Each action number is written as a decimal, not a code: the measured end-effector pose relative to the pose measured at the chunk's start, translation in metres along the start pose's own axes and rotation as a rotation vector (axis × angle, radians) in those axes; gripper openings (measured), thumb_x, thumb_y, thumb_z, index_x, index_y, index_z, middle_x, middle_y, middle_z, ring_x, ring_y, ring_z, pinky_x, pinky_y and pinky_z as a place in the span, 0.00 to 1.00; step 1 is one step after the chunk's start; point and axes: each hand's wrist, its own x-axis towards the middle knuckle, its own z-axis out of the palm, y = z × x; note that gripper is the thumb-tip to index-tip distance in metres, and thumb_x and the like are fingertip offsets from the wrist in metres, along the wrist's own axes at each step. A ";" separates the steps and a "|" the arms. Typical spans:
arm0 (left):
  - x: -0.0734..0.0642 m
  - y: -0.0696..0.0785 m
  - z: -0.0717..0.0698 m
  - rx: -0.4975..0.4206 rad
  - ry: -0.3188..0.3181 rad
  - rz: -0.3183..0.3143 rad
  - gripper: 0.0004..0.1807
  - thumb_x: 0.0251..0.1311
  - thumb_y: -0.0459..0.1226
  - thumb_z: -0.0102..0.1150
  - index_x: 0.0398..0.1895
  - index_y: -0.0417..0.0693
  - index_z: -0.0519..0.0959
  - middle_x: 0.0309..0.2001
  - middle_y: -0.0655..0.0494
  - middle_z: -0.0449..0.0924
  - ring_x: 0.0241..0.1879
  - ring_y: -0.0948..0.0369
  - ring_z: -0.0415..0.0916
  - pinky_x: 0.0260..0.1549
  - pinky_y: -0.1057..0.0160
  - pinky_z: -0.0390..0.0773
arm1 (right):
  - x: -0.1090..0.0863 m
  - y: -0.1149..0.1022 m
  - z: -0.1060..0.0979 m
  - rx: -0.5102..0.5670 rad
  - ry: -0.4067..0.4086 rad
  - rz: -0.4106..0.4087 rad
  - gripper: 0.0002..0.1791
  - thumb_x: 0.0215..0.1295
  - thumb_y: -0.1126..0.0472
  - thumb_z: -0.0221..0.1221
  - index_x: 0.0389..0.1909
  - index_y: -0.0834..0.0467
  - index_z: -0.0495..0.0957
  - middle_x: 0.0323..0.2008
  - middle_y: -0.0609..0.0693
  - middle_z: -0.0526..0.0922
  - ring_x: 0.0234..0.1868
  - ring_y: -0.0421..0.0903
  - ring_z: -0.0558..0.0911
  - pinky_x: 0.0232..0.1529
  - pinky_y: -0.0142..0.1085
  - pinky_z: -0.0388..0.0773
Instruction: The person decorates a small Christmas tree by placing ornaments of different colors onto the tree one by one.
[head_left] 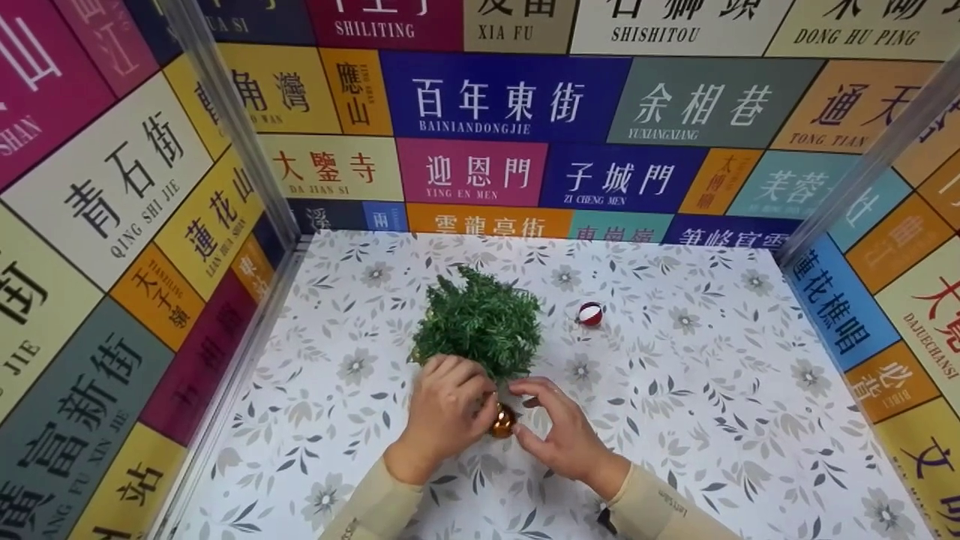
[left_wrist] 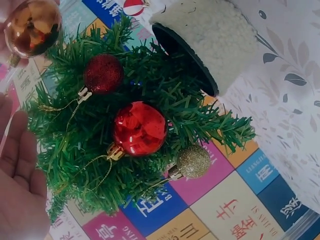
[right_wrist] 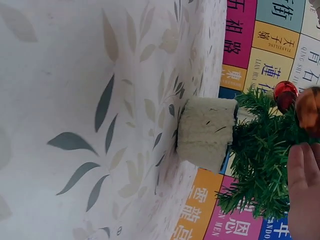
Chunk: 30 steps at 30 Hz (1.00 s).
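Note:
A small artificial Christmas tree (head_left: 480, 319) stands on the table beyond both hands, its pale fuzzy base (right_wrist: 206, 132) seen from the side. My left hand (head_left: 450, 401) has curled fingers and pinches a shiny copper Christmas ball (head_left: 501, 421) by its top, near the cord. Close on the ball's other side is my right hand (head_left: 566, 431), fingers bent loosely with a gap between thumb and forefinger. Hanging on the branches are a glossy red ball (left_wrist: 140, 128), a dark red glitter ball (left_wrist: 103, 74) and a small gold glitter ball (left_wrist: 193, 161).
To the right of the tree lies a red-and-white ball (head_left: 590, 313). A floral cloth (head_left: 712, 420) covers the table. Walls (head_left: 502, 97) printed with coloured name signs enclose the back and both sides, with clear corner posts.

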 end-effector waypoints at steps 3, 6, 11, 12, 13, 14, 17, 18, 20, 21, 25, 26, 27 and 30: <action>-0.001 0.000 0.001 -0.005 0.005 -0.002 0.03 0.45 0.39 0.61 0.19 0.55 0.79 0.29 0.63 0.76 0.30 0.60 0.72 0.37 0.57 0.70 | -0.003 0.007 0.005 -0.053 0.027 0.000 0.25 0.52 0.68 0.63 0.53 0.56 0.72 0.52 0.49 0.73 0.49 0.44 0.74 0.40 0.35 0.74; -0.002 0.001 0.002 -0.021 0.027 0.005 0.04 0.44 0.37 0.62 0.18 0.56 0.79 0.29 0.62 0.76 0.31 0.59 0.72 0.38 0.56 0.70 | -0.002 0.010 0.009 -0.081 0.067 -0.026 0.21 0.53 0.66 0.64 0.50 0.52 0.75 0.51 0.46 0.73 0.47 0.43 0.75 0.42 0.32 0.73; -0.004 0.000 0.002 -0.034 0.039 0.000 0.04 0.46 0.38 0.61 0.18 0.56 0.79 0.32 0.60 0.76 0.34 0.58 0.72 0.39 0.55 0.69 | 0.004 0.009 0.014 -0.128 0.134 -0.063 0.18 0.51 0.64 0.66 0.45 0.51 0.77 0.48 0.46 0.75 0.48 0.44 0.74 0.46 0.33 0.71; -0.004 0.000 0.002 -0.033 0.037 -0.002 0.04 0.47 0.38 0.60 0.18 0.56 0.80 0.33 0.59 0.77 0.34 0.58 0.72 0.39 0.55 0.69 | 0.005 0.008 0.015 -0.133 0.143 -0.062 0.18 0.51 0.64 0.66 0.45 0.51 0.78 0.47 0.47 0.75 0.48 0.44 0.74 0.46 0.33 0.71; -0.005 0.000 0.002 -0.032 0.034 -0.006 0.05 0.49 0.39 0.59 0.19 0.56 0.80 0.33 0.59 0.77 0.35 0.58 0.73 0.40 0.55 0.69 | 0.006 0.007 0.015 -0.135 0.151 -0.058 0.17 0.51 0.64 0.66 0.44 0.51 0.78 0.47 0.47 0.75 0.47 0.44 0.74 0.46 0.33 0.71; -0.005 -0.001 0.003 -0.031 0.032 -0.007 0.05 0.49 0.39 0.59 0.19 0.56 0.80 0.34 0.59 0.77 0.36 0.58 0.73 0.41 0.55 0.69 | 0.007 0.006 0.016 -0.133 0.158 -0.055 0.16 0.51 0.65 0.66 0.43 0.51 0.78 0.46 0.48 0.75 0.47 0.44 0.74 0.45 0.33 0.71; -0.007 0.000 0.004 -0.030 0.027 -0.010 0.05 0.49 0.40 0.59 0.19 0.56 0.80 0.38 0.58 0.77 0.39 0.57 0.73 0.44 0.54 0.69 | 0.012 -0.002 0.017 -0.119 0.180 -0.063 0.15 0.50 0.68 0.66 0.39 0.53 0.79 0.43 0.51 0.76 0.44 0.46 0.74 0.43 0.32 0.72; -0.008 0.000 0.004 -0.029 0.026 -0.012 0.04 0.48 0.40 0.60 0.19 0.56 0.81 0.39 0.58 0.77 0.40 0.57 0.73 0.44 0.54 0.68 | 0.014 -0.006 0.017 -0.112 0.188 -0.069 0.14 0.49 0.69 0.66 0.38 0.54 0.80 0.42 0.52 0.77 0.43 0.47 0.75 0.43 0.33 0.72; -0.009 0.001 0.004 -0.027 0.025 -0.016 0.03 0.46 0.39 0.63 0.19 0.56 0.81 0.41 0.57 0.77 0.42 0.57 0.73 0.45 0.53 0.68 | 0.018 -0.013 0.016 -0.096 0.199 -0.085 0.13 0.48 0.72 0.65 0.35 0.56 0.80 0.40 0.54 0.77 0.41 0.49 0.75 0.41 0.33 0.73; -0.009 0.001 0.004 -0.025 0.024 -0.018 0.03 0.45 0.39 0.64 0.19 0.56 0.81 0.42 0.57 0.77 0.43 0.56 0.73 0.46 0.53 0.68 | 0.020 -0.017 0.015 -0.091 0.201 -0.095 0.13 0.47 0.74 0.65 0.33 0.57 0.80 0.39 0.55 0.77 0.40 0.50 0.75 0.40 0.33 0.73; -0.011 0.001 0.005 -0.009 0.017 -0.014 0.03 0.44 0.39 0.65 0.19 0.56 0.81 0.44 0.56 0.77 0.45 0.56 0.72 0.48 0.53 0.67 | 0.023 -0.020 0.014 -0.078 0.203 -0.125 0.12 0.46 0.75 0.64 0.31 0.58 0.79 0.37 0.55 0.78 0.38 0.50 0.75 0.39 0.34 0.73; -0.011 0.000 0.005 -0.001 0.017 -0.004 0.03 0.44 0.39 0.64 0.18 0.55 0.81 0.44 0.56 0.77 0.46 0.56 0.72 0.48 0.53 0.67 | 0.022 -0.018 0.015 -0.079 0.204 -0.126 0.11 0.47 0.74 0.63 0.30 0.58 0.79 0.37 0.54 0.78 0.38 0.50 0.75 0.39 0.34 0.73; -0.012 0.000 0.005 0.011 0.020 0.011 0.03 0.44 0.39 0.64 0.18 0.55 0.81 0.44 0.55 0.77 0.45 0.55 0.72 0.48 0.53 0.67 | 0.020 -0.014 0.016 -0.083 0.207 -0.127 0.11 0.47 0.74 0.63 0.30 0.57 0.79 0.37 0.54 0.78 0.38 0.49 0.75 0.40 0.34 0.72; -0.017 -0.001 0.005 0.054 0.044 0.065 0.03 0.41 0.39 0.64 0.17 0.53 0.79 0.38 0.55 0.76 0.39 0.54 0.73 0.44 0.52 0.68 | 0.013 -0.001 0.019 -0.099 0.205 -0.099 0.08 0.50 0.70 0.62 0.29 0.54 0.78 0.37 0.50 0.78 0.40 0.47 0.75 0.42 0.33 0.71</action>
